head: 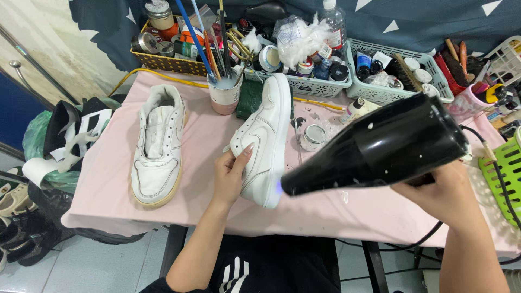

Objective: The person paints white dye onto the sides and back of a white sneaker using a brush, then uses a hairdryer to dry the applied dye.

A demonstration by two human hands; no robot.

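My left hand [230, 176] grips a white sneaker [266, 135] by its side, tilted on edge on the pink table cover [201, 135], sole turned to the right. My right hand [442, 195] holds a black hair dryer [382, 146]. Its nozzle points left at the toe end of that sneaker, almost touching it. A second white sneaker [159, 144], without laces and with a yellowed sole, lies flat to the left.
A pink cup of brushes [223, 92] stands behind the shoes. Baskets of jars, bottles and cotton [304, 49] line the back edge. A small open tin [313, 137] sits mid-table. A green basket [504, 173] is at right. More shoes lie on the floor [21, 217] at left.
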